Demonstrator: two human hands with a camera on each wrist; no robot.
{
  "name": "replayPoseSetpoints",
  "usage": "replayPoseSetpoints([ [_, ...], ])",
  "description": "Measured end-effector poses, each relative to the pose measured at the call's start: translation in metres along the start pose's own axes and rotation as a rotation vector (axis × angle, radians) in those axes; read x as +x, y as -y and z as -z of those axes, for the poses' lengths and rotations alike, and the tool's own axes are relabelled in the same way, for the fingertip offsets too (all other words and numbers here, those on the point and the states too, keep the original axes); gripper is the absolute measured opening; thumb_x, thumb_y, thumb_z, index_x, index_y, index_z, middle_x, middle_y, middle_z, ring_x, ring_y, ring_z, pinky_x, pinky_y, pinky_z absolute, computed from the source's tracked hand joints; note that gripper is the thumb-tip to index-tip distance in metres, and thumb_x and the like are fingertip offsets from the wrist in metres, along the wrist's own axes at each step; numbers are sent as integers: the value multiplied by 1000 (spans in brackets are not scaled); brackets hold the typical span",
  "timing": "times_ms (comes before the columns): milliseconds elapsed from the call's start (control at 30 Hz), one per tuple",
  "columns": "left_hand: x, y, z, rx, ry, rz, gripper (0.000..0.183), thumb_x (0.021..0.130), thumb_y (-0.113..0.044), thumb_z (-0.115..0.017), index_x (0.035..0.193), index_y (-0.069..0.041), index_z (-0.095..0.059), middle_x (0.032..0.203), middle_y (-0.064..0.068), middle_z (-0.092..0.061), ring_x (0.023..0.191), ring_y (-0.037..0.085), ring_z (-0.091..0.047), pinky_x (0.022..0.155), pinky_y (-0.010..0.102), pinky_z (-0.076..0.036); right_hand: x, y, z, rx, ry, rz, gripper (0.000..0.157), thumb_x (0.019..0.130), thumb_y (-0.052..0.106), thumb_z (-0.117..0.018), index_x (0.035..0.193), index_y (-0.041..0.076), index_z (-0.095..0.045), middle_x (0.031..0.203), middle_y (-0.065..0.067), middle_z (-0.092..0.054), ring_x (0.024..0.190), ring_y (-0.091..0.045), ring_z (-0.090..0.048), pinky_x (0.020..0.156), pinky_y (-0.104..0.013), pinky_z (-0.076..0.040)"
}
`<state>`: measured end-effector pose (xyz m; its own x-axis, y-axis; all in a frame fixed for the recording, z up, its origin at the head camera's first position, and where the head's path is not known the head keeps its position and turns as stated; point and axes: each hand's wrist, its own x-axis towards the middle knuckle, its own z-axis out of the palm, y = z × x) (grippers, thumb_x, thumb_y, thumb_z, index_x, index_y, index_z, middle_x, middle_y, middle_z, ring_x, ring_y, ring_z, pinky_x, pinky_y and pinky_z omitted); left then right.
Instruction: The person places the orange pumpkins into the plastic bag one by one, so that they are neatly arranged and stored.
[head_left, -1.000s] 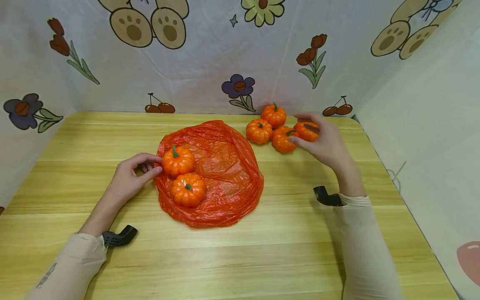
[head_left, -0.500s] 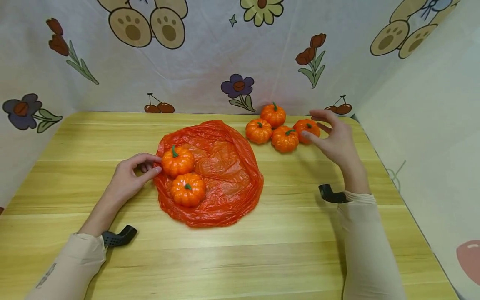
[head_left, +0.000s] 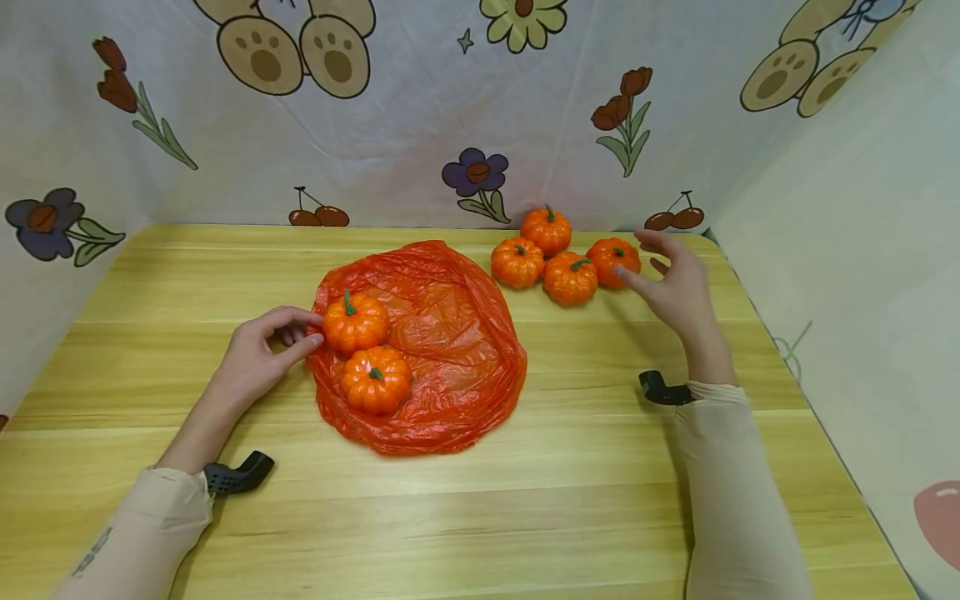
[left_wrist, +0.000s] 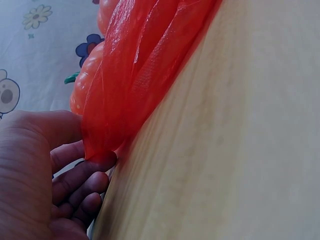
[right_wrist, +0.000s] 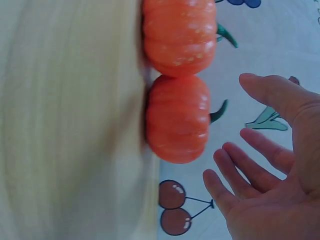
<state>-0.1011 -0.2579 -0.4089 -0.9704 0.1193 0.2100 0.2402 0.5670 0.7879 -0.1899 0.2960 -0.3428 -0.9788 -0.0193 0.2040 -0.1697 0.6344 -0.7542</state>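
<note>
1. While the left hand (head_left: 264, 343) had an edge pinched between thumb and fingers, the thin, crinkly, see-through red plastic bag (head_left: 461, 367) lay spread in a rough circle on the pale wood-grain tabletop (head_left: 480, 533).
2. Two pumpkins sat on its left part: a squat, glossy orange far pumpkin (head_left: 360, 327) with a green stem, right by the pinching fingers, and a matching near pumpkin (head_left: 382, 392) just in front.
3. The right hand (head_left: 678, 287) held nothing, fingers loosely spread, just beside the shiny orange rightmost pumpkin (head_left: 607, 254) in a bunch of four at the back.
4. My worry: that one looked to be touching its ribbed orange neighbour (head_left: 568, 285), so a sloppy grab could've knocked both, maybe rolling one into the printed white cloth (head_left: 390, 125) behind.
5. The film looked flimsy too, so a hard tug could've ripped it or tipped the pumpkins on it.
6. And if the pinch slipped, that edge might've flopped down, I guess.
</note>
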Motion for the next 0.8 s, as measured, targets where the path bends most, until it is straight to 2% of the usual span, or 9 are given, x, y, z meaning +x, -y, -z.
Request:
replayPoseSetpoints([
  [167, 0, 0, 0, -3, 2, -2, 20, 98, -14, -77, 118, -10, -77, 98, 4, -65, 85, 12, -53, 74, 17, -43, 1, -8, -4, -15, -6, -22, 65, 94, 18, -80, 151, 1, -52, 156, -17, -50, 146, -37, -45, 120, -55, -39],
  [800, 0, 0, 1, -12, -7, -22, 20, 97, -11, -77, 116, -10, -77, 96, 3, -66, 83, 11, -54, 73, 16, -43, 5, -23, -11, 9, 75, -65, 78, 95, 17, -80, 158, -2, -39, 160, -25, -44, 150, -40, -41, 119, -58, -39],
])
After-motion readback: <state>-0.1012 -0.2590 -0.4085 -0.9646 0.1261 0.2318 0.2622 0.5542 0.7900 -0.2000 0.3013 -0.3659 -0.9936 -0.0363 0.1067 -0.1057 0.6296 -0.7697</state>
